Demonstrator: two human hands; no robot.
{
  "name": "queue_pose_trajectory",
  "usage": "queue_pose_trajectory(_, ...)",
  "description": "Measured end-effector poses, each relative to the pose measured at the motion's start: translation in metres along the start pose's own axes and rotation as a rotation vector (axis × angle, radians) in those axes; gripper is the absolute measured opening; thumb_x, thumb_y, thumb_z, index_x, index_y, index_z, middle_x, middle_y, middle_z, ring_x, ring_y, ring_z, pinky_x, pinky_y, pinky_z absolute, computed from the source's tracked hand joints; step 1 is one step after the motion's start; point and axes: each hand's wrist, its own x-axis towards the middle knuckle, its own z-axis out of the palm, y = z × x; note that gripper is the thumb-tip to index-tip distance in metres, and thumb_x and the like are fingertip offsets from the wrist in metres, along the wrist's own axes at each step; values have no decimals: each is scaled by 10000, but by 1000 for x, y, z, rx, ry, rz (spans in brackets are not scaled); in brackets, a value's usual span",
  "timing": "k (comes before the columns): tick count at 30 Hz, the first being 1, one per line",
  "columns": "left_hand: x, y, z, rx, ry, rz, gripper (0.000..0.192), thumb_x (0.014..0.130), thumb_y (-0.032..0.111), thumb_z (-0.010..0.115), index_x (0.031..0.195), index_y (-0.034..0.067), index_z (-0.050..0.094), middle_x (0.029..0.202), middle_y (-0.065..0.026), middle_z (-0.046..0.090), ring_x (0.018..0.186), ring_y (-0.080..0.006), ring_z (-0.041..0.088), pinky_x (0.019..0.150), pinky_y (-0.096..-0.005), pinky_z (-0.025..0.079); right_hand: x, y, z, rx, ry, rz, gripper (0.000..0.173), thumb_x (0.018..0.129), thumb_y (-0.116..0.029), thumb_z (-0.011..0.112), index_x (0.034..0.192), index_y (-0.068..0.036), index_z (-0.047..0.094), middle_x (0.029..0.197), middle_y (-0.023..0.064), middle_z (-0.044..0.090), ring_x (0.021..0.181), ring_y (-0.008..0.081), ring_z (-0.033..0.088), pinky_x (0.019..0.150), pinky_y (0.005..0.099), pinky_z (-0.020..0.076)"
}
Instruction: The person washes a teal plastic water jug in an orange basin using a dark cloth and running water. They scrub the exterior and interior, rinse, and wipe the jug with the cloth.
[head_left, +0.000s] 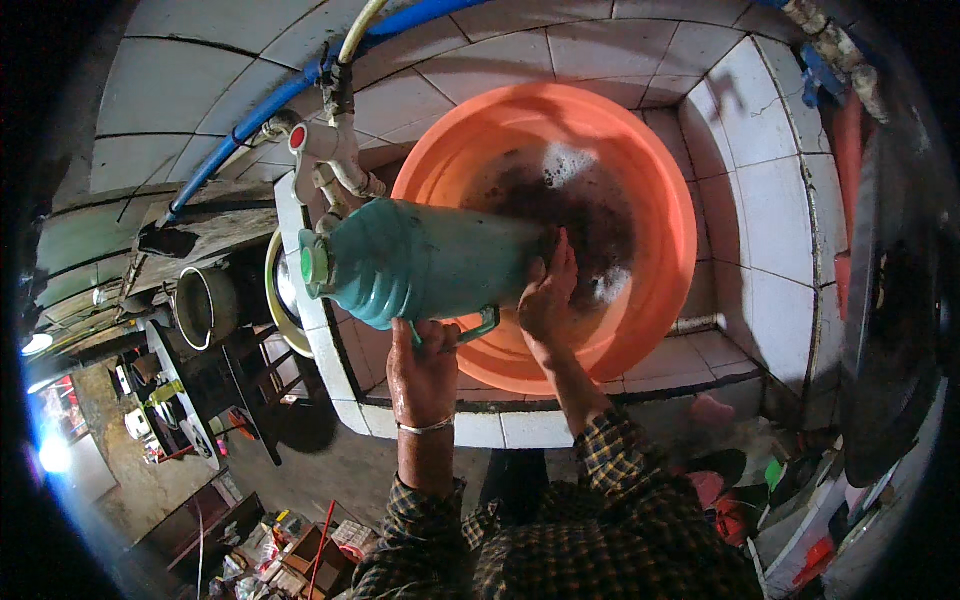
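Observation:
A green plastic vacuum flask (450, 259) lies nearly level in the air, partly over an orange plastic basin (667, 300). Its neck, with a brighter green stopper or cap (308, 265), points left. My left hand (424, 367) grips the flask's side handle (478, 327). Against the flask's base, my right hand (546, 296) supports it with the fingers raised along the end. Dark, murky water (555, 202) with patches of foam fills the bottom of the basin. The flask hides some of the basin's left side.
The basin stands in a white-tiled sink (776, 217). A tap with a red-marked handle (304, 150) projects close above the flask's neck, and a blue pipe (247, 124) crosses the tiled wall. A metal pot (202, 307) is at the left; cluttered boxes (311, 559) lie on the floor.

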Motion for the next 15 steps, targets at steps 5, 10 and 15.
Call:
queue_pose_trajectory(5, -5, -3, 5, -14, 27, -42, 227, 961, 284, 488, 998, 62, 517, 812, 15, 546, 731, -114, 446, 767, -336, 392, 5, -65, -33, 360, -308, -155, 523, 882, -164, 516, 1355, -13, 354, 1348, 251, 370, 1202, 428, 384, 988, 494, 319)
queue_pose_trajectory(10, -9, -5, 2, 8, 128, -32, 278, 974, 315, 445, 1002, 50, 521, 861, -18, 555, 857, -146, 512, 811, -352, 420, 12, -86, -21, 302, -278, -377, 567, 868, -135, 527, 1386, -30, 320, 1339, 244, 382, 1212, 425, 383, 992, 489, 326)
queue_pose_trajectory(15, -18, -7, -10, 19, -70, 75, 259, 977, 284, 444, 815, 83, 454, 716, 10, 402, 693, -135, 387, 695, -328, 354, 49, 28, -14, -306, -555, -186, 598, 800, -196, 612, 1344, -87, 390, 1288, 226, 435, 1102, 420, 478, 897, 495, 423)
